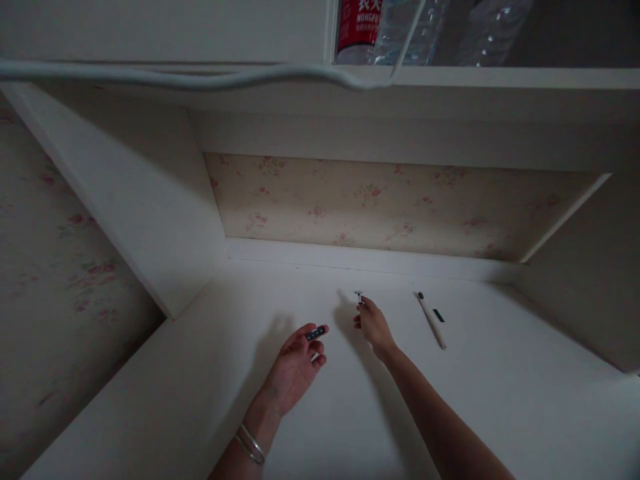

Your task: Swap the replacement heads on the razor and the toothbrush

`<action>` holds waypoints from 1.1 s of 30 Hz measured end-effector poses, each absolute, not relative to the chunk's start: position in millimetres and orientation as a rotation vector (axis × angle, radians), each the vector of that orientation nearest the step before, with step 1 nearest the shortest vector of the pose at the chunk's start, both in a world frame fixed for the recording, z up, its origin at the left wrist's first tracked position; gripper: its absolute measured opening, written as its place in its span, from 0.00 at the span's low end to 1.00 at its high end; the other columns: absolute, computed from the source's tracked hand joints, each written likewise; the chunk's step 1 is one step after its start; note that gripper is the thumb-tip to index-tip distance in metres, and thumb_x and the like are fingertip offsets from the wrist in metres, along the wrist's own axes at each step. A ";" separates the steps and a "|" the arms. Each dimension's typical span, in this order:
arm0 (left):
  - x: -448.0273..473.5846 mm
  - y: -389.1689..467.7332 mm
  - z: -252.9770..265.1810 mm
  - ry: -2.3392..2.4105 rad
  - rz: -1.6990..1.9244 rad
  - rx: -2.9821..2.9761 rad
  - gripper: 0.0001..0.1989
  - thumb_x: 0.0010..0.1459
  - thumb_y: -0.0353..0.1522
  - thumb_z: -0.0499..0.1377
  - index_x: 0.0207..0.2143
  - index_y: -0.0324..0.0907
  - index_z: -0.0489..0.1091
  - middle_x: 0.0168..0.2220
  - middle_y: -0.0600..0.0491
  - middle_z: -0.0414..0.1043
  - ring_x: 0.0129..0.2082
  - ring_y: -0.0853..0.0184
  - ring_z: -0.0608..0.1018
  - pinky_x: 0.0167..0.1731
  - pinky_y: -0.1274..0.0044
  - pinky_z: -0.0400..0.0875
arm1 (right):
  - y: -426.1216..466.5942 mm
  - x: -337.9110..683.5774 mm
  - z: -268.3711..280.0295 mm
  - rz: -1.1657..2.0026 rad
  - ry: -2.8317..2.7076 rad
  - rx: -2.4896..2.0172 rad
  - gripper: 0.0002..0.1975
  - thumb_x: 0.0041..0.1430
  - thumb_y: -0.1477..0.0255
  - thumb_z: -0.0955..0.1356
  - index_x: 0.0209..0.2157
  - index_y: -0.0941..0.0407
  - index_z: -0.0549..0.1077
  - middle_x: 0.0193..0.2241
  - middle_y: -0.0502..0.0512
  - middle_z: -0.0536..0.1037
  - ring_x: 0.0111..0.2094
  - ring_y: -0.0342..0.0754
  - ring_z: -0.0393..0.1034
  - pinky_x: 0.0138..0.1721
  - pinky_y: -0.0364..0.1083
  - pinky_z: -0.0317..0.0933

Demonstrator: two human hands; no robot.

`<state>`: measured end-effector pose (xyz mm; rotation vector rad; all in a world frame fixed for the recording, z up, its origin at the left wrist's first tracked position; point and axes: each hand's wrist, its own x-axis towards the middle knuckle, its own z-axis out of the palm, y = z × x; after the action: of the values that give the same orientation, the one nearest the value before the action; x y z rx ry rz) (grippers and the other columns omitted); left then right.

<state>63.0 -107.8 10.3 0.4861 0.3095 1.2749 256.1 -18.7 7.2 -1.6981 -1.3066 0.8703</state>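
My left hand (295,367), palm turned up and fingers curled, holds a small dark bar with pale marks (316,333) between thumb and fingertips. To its right and a little farther back, my right hand (374,325) pinches a small pale T-shaped piece (359,295), its crossbar pointing up and away; its lower part is hidden by the fingers. The two hands are apart, above the white tabletop (340,413). Right of my right hand lies a slim white stick with a dark end (433,321), like a toothbrush. Beside it is a small dark green strip (439,315).
A white side panel (145,193) stands on the left and another panel (590,267) on the right. Overhead, a shelf (500,78) holds plastic bottles (410,30), one with a red label. A white cable (200,79) crosses in front of it. Floral wallpaper (320,193) covers the back.
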 end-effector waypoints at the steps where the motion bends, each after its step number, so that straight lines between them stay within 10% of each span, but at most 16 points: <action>1: 62.0 -107.2 8.9 0.304 1.278 0.487 0.12 0.54 0.32 0.63 0.42 0.42 0.73 0.47 0.46 0.72 0.34 0.69 0.71 0.37 0.73 0.65 | -33.0 253.4 8.5 0.920 -1.268 -1.654 0.20 0.63 0.66 0.56 0.50 0.60 0.66 0.27 0.54 0.73 0.25 0.47 0.69 0.23 0.43 0.61; 10: 65.8 -109.7 6.4 0.292 1.233 0.545 0.11 0.54 0.31 0.62 0.42 0.41 0.73 0.47 0.45 0.72 0.34 0.69 0.71 0.38 0.74 0.65 | -140.5 230.4 17.6 1.494 -0.814 -1.039 0.15 0.57 0.57 0.67 0.34 0.55 0.68 0.22 0.45 0.63 0.15 0.36 0.51 0.13 0.36 0.43; 33: 76.7 -115.9 1.7 0.318 1.140 0.686 0.14 0.54 0.30 0.62 0.44 0.40 0.73 0.48 0.43 0.71 0.33 0.68 0.71 0.42 0.69 0.62 | -161.9 220.7 7.5 1.583 -0.871 -0.776 0.16 0.62 0.60 0.62 0.29 0.58 0.66 0.14 0.43 0.60 0.12 0.36 0.45 0.13 0.39 0.38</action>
<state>76.7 -115.9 1.7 0.6856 0.3180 1.1398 220.7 -161.9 7.5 -0.7756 -0.8712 1.5828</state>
